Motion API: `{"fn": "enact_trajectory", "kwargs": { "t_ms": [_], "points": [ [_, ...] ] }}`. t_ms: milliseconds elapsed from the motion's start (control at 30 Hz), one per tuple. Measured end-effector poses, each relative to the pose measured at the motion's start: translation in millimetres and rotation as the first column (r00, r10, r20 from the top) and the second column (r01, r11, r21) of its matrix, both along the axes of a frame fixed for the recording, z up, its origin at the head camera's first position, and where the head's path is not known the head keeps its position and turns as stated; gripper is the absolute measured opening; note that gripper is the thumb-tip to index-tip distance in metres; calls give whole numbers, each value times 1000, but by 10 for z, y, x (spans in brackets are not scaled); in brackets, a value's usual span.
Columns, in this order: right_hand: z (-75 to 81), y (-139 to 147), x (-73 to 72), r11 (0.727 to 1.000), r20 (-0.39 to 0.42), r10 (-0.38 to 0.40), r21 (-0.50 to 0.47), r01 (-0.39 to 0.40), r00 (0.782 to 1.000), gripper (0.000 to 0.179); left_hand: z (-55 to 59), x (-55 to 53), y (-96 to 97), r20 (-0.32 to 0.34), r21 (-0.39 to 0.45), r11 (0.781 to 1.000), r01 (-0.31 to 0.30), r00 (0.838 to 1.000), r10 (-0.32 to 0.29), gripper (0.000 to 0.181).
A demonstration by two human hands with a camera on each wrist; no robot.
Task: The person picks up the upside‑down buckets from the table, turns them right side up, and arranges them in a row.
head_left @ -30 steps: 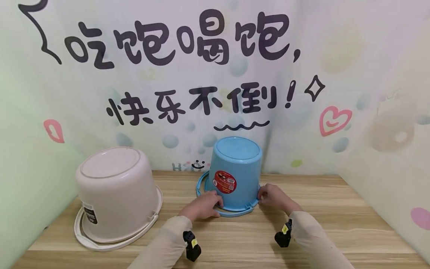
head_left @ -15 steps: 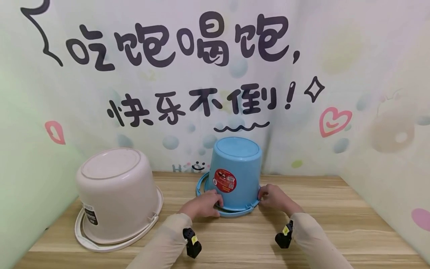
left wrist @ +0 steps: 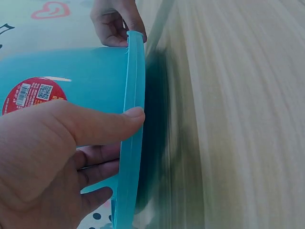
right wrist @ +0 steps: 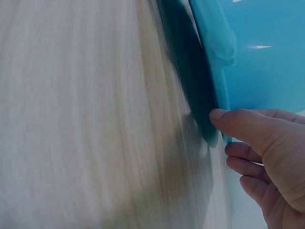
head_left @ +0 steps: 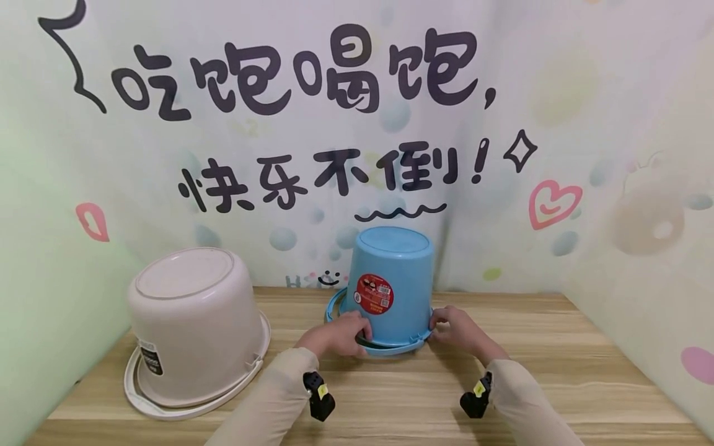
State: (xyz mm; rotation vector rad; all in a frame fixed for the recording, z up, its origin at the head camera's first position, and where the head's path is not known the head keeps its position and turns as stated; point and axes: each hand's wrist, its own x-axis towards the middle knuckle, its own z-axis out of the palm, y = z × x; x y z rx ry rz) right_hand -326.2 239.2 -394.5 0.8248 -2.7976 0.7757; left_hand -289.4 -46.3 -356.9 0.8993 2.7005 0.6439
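Note:
A light blue bucket [head_left: 409, 297] stands upside down near the back of the wooden table, a round red label [head_left: 375, 294] on its side. My left hand [head_left: 337, 334] grips its rim [left wrist: 135, 81] at the front left, thumb over the rim's outer face. On the opposite side my right hand [head_left: 458, 328] pinches the rim, its thumb at the edge in the right wrist view. A dark gap and shadow show between rim and tabletop in both wrist views. The bucket's blue handle [head_left: 390, 351] runs around the front, close below the rim.
A larger pale pink bucket [head_left: 195, 328], also upside down with its handle [head_left: 162, 412] lying on the table, stands at the left. Behind the wooden table [head_left: 413, 396] hangs a printed cloth [head_left: 491, 204] with black lettering.
The blue bucket has risen slightly in both hands, its front rim higher against the table. The head view has tilted up a little. The pink bucket stays in place.

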Motion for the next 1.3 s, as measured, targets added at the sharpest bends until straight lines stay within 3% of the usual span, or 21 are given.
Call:
{"fn": "enact_trajectory", "kwargs": {
  "t_ms": [467, 667, 1033, 1133, 1167, 1300],
  "points": [
    [15, -21, 216, 998, -100, 31, -48, -36, 994, 17, 44, 48, -42, -68, 69, 996, 63, 996, -58, 22],
    [12, -39, 279, 997, -116, -1, -83, -9, 993, 17, 49, 75, -53, -87, 86, 994, 64, 995, -56, 23],
    [43, -40, 386, 985, -90, -46, -172, 30, 995, 15, -34, 44, -88, -178, 187, 971, 151, 977, -118, 27],
    [65, -36, 418, 982, -90, -49, -184, 32, 995, 13, -16, 61, -70, -171, 185, 974, 131, 980, -99, 28],
    [72, -32, 428, 980, -84, -54, -193, 37, 995, 13, 58, 124, -57, -144, 182, 977, 108, 986, -82, 28],
    [74, -6, 444, 972, -74, -76, -229, 57, 994, 15, 93, 130, -48, -159, 181, 975, 126, 983, -97, 30]
  ]
}}
